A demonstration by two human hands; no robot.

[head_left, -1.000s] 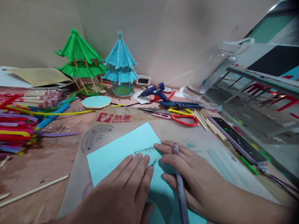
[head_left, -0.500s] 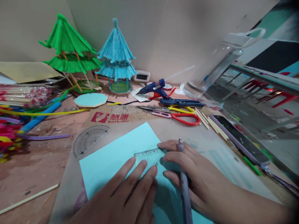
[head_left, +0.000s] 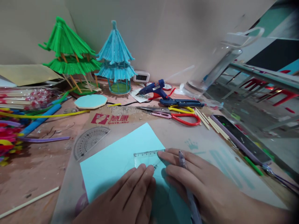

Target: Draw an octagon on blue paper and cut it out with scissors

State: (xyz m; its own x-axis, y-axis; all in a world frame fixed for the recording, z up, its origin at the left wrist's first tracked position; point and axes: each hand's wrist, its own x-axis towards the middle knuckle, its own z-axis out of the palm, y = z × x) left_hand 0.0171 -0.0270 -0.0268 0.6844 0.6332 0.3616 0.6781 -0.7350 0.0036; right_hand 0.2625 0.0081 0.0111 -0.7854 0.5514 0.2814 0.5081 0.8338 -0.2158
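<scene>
A sheet of light blue paper (head_left: pixel 112 163) lies at a slant on the mat. On it rests a clear ruler (head_left: pixel 142 158) with a marked upper edge; its full outline is partly covered by my hands. My left hand (head_left: pixel 130 193) lies flat with fingers stretched over the ruler's lower part and the paper. A pen (head_left: pixel 182 160) is held in my right hand (head_left: pixel 198 180), tip pointing up and away from the paper. Fingertips of that hand touch the ruler's right end. Pencil-like lines show faintly on the paper.
A protractor (head_left: pixel 91 141) lies left of the paper. Behind are scissors (head_left: pixel 184 119), pliers (head_left: pixel 181 102), a glue gun (head_left: pixel 153 88), an octagonal board (head_left: pixel 91 101), and green (head_left: pixel 70 40) and blue (head_left: pixel 116 49) pavilion models. Sticks (head_left: pixel 216 127) and a phone (head_left: pixel 240 138) line the right edge.
My left hand's fingers have drawn together and slid back a little, showing more of the ruler. My right hand and the pen have moved slightly lower and the pen is tilted more.
</scene>
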